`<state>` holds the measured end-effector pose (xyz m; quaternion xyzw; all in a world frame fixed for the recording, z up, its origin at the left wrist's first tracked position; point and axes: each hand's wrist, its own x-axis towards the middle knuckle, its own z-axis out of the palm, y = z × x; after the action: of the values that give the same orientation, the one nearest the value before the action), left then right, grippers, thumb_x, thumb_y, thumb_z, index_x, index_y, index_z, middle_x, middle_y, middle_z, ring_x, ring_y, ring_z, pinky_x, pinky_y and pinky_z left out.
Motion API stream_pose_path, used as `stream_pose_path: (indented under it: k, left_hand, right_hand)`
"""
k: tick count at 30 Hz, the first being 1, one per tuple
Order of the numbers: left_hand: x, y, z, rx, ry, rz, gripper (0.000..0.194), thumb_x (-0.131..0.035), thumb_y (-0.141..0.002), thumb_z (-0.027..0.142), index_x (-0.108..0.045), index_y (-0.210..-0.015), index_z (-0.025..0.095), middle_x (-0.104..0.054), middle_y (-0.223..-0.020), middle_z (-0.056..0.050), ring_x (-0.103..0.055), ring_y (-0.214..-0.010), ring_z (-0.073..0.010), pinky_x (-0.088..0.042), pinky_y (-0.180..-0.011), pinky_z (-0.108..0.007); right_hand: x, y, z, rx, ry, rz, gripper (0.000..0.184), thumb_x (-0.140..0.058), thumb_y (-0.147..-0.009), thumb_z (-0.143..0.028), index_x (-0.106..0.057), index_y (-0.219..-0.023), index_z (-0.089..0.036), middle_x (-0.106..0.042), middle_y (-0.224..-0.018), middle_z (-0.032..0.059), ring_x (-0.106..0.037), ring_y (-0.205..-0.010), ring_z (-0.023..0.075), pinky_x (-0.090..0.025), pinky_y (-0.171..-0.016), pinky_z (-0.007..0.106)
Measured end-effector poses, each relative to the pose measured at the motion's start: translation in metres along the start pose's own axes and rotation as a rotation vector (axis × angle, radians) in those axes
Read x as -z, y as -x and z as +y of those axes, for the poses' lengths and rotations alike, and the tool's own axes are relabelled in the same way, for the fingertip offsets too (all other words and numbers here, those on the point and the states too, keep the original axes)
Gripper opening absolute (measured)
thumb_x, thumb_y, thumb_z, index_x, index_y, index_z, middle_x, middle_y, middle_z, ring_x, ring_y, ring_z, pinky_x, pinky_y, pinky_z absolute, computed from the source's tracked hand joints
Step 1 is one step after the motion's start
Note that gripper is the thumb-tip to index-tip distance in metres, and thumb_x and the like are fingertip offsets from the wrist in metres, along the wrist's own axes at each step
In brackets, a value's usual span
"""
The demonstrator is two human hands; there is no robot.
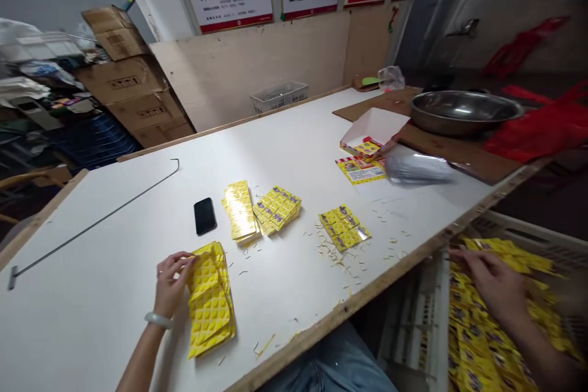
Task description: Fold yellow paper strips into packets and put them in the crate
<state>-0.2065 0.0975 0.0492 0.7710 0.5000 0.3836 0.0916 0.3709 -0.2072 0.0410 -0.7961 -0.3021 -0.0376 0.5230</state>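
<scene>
My left hand (171, 282) rests on the white table (114, 269) with its fingers pinched on the top edge of a stack of yellow sachet sheets (210, 303) lying flat near the front edge. My right hand (489, 278) reaches down off the table into a white crate (519, 233) full of yellow sachets (482, 343), fingers spread over them; nothing is seen held in it. Further stacks of yellow sachets (241, 211) (277, 208) (344, 228) lie in the middle of the table beside a black phone (204, 215).
A long metal rod (92, 223) lies across the left of the table. At the far right are an open white box (374, 128), printed cards (362, 170), a clear plastic bundle (418, 167) and a steel bowl (463, 111) on a brown board. Cardboard boxes (131, 82) are stacked behind.
</scene>
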Motion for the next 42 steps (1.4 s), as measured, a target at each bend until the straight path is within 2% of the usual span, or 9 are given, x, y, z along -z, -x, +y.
stream_pose_path:
  k: [5, 8, 11, 14, 16, 18, 21, 25, 42]
  left_hand:
    - [0.005, -0.024, 0.076, -0.041, 0.205, 0.233, 0.021, -0.059, -0.081, 0.04, -0.066, -0.075, 0.021, -0.063, -0.087, -0.003, -0.054, -0.089, -0.0197, -0.042, -0.083, -0.036]
    - [-0.035, -0.021, 0.129, -0.064, 0.355, 0.137, 0.018, -0.06, -0.082, 0.036, -0.066, -0.074, 0.021, -0.061, -0.088, -0.003, -0.055, -0.088, -0.0185, -0.044, -0.081, -0.034]
    - [-0.096, -0.004, 0.156, -0.044, 0.358, -0.049, 0.023, -0.055, -0.085, 0.039, -0.068, -0.077, 0.021, -0.061, -0.087, -0.005, -0.055, -0.087, -0.0197, -0.046, -0.08, -0.037]
    - [-0.142, 0.016, 0.155, -0.085, 0.326, -0.195, 0.02, -0.059, -0.082, 0.04, -0.069, -0.087, 0.023, -0.061, -0.092, -0.006, -0.055, -0.089, -0.022, -0.047, -0.082, -0.041]
    - [-0.156, 0.027, 0.147, -0.124, 0.309, -0.241, 0.032, -0.068, -0.075, 0.04, -0.066, -0.102, 0.024, -0.059, -0.101, -0.007, -0.053, -0.096, -0.0242, -0.047, -0.085, -0.044]
    - [-0.16, 0.035, 0.139, -0.165, 0.284, -0.276, 0.038, -0.069, -0.074, 0.037, -0.063, -0.108, 0.022, -0.057, -0.105, -0.008, -0.052, -0.099, -0.0247, -0.046, -0.086, -0.045]
    - [-0.159, 0.04, 0.135, -0.178, 0.268, -0.3, 0.015, -0.06, -0.083, 0.029, -0.065, -0.092, 0.02, -0.056, -0.092, -0.007, -0.053, -0.089, -0.0207, -0.047, -0.079, -0.038]
    - [-0.16, 0.039, 0.135, -0.147, 0.266, -0.299, 0.008, -0.058, -0.083, 0.022, -0.062, -0.077, 0.018, -0.055, -0.08, -0.003, -0.052, -0.079, -0.0178, -0.046, -0.072, -0.032]
    - [-0.162, 0.04, 0.138, -0.141, 0.278, -0.276, 0.015, -0.059, -0.082, 0.017, -0.056, -0.068, 0.018, -0.054, -0.075, -0.002, -0.048, -0.075, -0.0174, -0.041, -0.07, -0.032]
  right_hand:
    - [-0.055, 0.01, -0.039, 0.061, 0.043, -0.175, 0.037, -0.049, -0.082, -0.055, -0.059, -0.073, -0.02, -0.063, -0.072, 0.008, -0.057, -0.063, 0.0186, -0.043, -0.063, 0.032]
    - [-0.103, 0.021, -0.073, 0.284, 0.237, -0.231, 0.036, -0.045, -0.085, -0.049, -0.049, -0.062, -0.021, -0.052, -0.059, 0.0027, -0.048, -0.059, 0.0171, -0.036, -0.057, 0.028]
    - [-0.14, 0.033, -0.104, 0.422, 0.29, -0.277, 0.034, -0.043, -0.088, -0.043, -0.043, -0.062, -0.022, -0.047, -0.057, 0.0014, -0.045, -0.058, 0.0169, -0.034, -0.056, 0.028]
    - [-0.161, 0.05, -0.13, 0.576, 0.133, -0.433, 0.017, -0.044, -0.089, -0.032, -0.051, -0.078, -0.02, -0.055, -0.073, 0.0056, -0.051, -0.072, 0.0196, -0.041, -0.068, 0.031]
    - [-0.168, 0.063, -0.141, 0.694, 0.014, -0.57, 0.014, -0.045, -0.086, -0.024, -0.052, -0.098, -0.019, -0.059, -0.093, 0.0096, -0.053, -0.092, 0.0228, -0.043, -0.082, 0.036]
    - [-0.176, 0.076, -0.146, 0.753, -0.055, -0.673, 0.029, -0.047, -0.083, -0.019, -0.049, -0.112, -0.019, -0.056, -0.109, 0.0115, -0.048, -0.107, 0.0249, -0.04, -0.093, 0.041]
    - [-0.194, 0.091, -0.147, 0.757, -0.083, -0.787, 0.038, -0.05, -0.08, -0.017, -0.048, -0.117, -0.02, -0.053, -0.117, 0.0119, -0.045, -0.113, 0.0261, -0.037, -0.097, 0.044]
    - [-0.223, 0.101, -0.145, 0.712, -0.099, -0.917, 0.03, -0.057, -0.076, -0.016, -0.056, -0.107, -0.018, -0.058, -0.102, 0.0088, -0.049, -0.101, 0.0243, -0.042, -0.089, 0.042]
    - [-0.249, 0.099, -0.138, 0.563, -0.232, -0.929, 0.011, -0.059, -0.079, -0.014, -0.068, -0.081, -0.019, -0.06, -0.082, 0.0044, -0.053, -0.085, 0.0189, -0.043, -0.081, 0.036]
